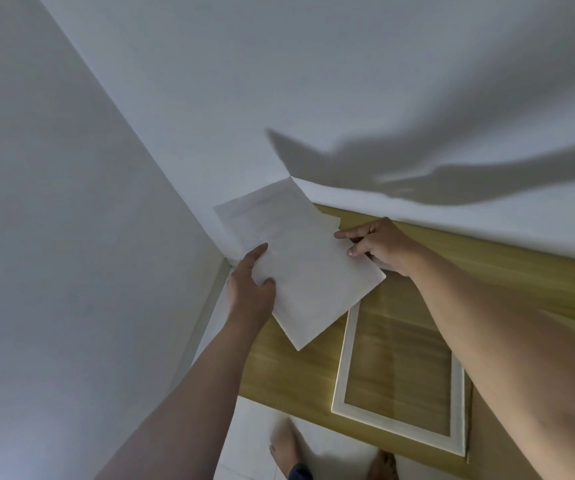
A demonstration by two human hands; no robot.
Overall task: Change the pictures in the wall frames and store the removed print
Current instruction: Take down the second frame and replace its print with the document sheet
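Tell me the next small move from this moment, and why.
Probably lower the white sheets onto the wooden top beside the frame and separate them. The left hand and right hand grip opposite edges in the air, a second sheet's edge peeks out behind the front one, and wood shows through the frame's opening, so it holds no print.

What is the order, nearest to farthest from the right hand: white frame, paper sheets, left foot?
1. paper sheets, pinched by the right hand.
2. white frame, lying below on the wooden board.
3. left foot, lowest, on the floor.
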